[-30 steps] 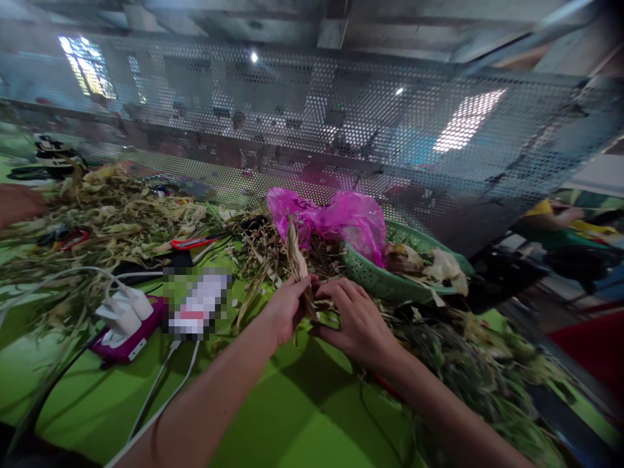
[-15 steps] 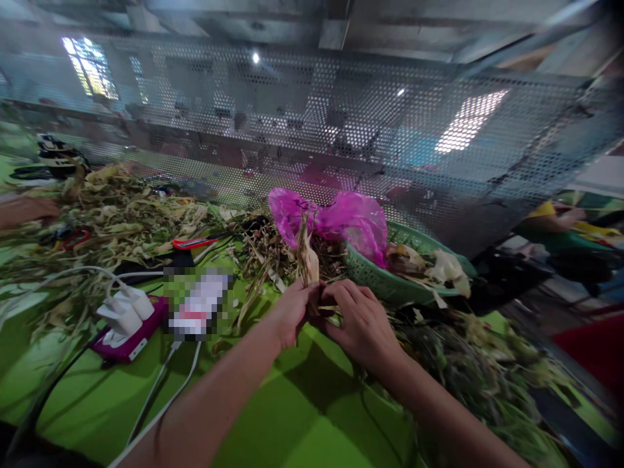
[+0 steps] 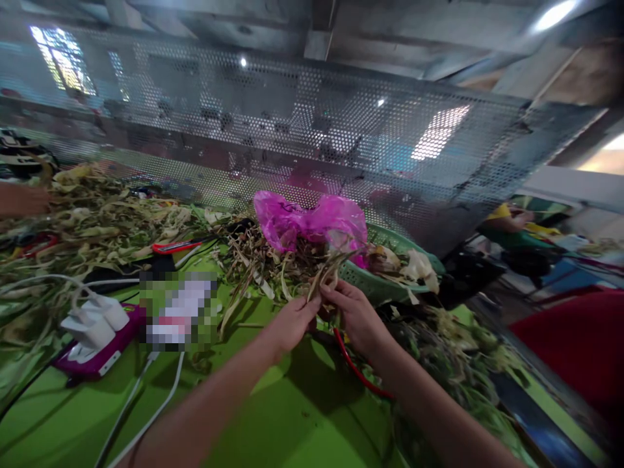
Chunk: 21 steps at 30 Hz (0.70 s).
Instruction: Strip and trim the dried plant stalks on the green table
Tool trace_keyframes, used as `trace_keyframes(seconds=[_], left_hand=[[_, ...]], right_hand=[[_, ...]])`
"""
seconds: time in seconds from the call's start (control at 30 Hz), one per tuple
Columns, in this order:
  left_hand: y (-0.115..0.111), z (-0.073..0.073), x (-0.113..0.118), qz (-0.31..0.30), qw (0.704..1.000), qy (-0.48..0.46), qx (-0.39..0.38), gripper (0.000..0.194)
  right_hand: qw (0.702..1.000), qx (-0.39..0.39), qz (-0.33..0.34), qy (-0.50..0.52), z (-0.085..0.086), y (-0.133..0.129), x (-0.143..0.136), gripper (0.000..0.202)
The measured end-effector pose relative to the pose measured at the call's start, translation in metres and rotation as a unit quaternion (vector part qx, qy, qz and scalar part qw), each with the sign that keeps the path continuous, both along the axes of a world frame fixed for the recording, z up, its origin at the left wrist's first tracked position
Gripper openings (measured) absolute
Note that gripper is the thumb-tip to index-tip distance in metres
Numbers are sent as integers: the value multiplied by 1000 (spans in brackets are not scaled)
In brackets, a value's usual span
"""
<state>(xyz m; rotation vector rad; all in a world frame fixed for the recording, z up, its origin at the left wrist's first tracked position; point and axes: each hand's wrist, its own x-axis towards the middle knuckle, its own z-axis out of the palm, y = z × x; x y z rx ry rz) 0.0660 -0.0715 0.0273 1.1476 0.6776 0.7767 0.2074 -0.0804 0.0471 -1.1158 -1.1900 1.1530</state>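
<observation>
My left hand (image 3: 291, 323) pinches the lower end of a bunch of dried plant stalks (image 3: 331, 263), thumb and fingers closed. From the right, my right hand (image 3: 355, 313) closes its fingers on the same dry stalks, close to the left fingertips. The stalks lean up and to the right, over the rim of a green perforated basket (image 3: 390, 287). A curved red handle (image 3: 358, 370) shows below my right hand; I cannot tell whether that hand holds it. Behind the hands lies a pile of dry brown plant scraps (image 3: 285, 270), with a pink plastic bag (image 3: 312, 221) on it.
To the left are a purple power strip (image 3: 104, 351) with white chargers, a blurred-out phone (image 3: 180, 312) and a red cutter (image 3: 176, 247). Greenish plants (image 3: 448, 364) heap at right. A co-worker's hand (image 3: 22, 198) is far left. A perforated metal screen (image 3: 273, 130) stands behind.
The broad, pale dry leaf held upright before no longer stands between my hands; thinner stalks lean right there. A red handle has come into view under my right hand. The view has turned rightward.
</observation>
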Motion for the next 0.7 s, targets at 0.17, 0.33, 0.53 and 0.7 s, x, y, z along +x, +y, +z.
trace_keyframes(seconds=[0.17,0.33,0.53,0.7], left_hand=[[0,3,-3,-11,997,68,27,32],[0,11,-7,8,996,83,34,35],[5,6,-11,19,994,103,41,44],[12,-6,-7,41,988,111,96,41]], right_hand=[[992,12,-80,101,3,5,8,26],[984,24,-112,134,8,7,12,22],[963,36,-159,216,16,7,14,24],[974,-14,-106,201,20,6,12,26]])
